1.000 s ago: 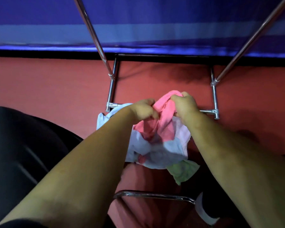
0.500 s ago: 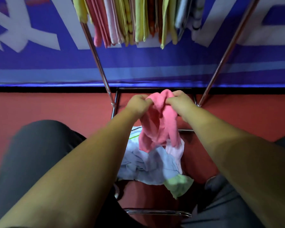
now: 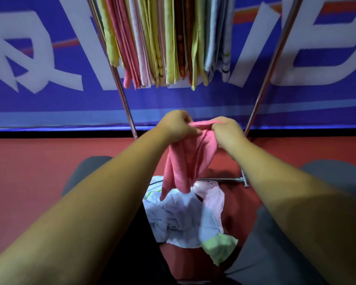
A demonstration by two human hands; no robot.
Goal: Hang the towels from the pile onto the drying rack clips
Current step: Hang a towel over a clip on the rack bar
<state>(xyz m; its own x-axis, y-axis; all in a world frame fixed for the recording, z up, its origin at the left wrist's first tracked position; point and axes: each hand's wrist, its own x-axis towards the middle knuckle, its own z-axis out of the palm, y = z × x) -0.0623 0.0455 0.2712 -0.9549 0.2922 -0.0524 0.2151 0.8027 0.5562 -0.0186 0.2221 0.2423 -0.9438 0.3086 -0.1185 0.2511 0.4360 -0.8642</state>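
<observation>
A pink towel (image 3: 188, 159) hangs in the air at the centre, held by its top edge. My left hand (image 3: 176, 125) grips its left corner and my right hand (image 3: 226, 129) grips its right corner, close together. Below it on the red floor lies the pile (image 3: 185, 219) of crumpled towels: pale blue, light pink and one green. At the top, several towels (image 3: 164, 40) in yellow, pink, orange and pale blue hang in a tight row on the drying rack (image 3: 123, 99), whose two chrome legs slope down on either side of my hands. The clips are out of view.
A blue banner with white letters (image 3: 39, 64) covers the wall behind the rack. The rack's chrome base bar (image 3: 226, 179) crosses the floor just behind the pile. My knees in dark trousers (image 3: 337, 177) flank the pile.
Both hands have lifted the pink towel up off the pile. My view has tilted upward, bringing the row of hung towels into sight.
</observation>
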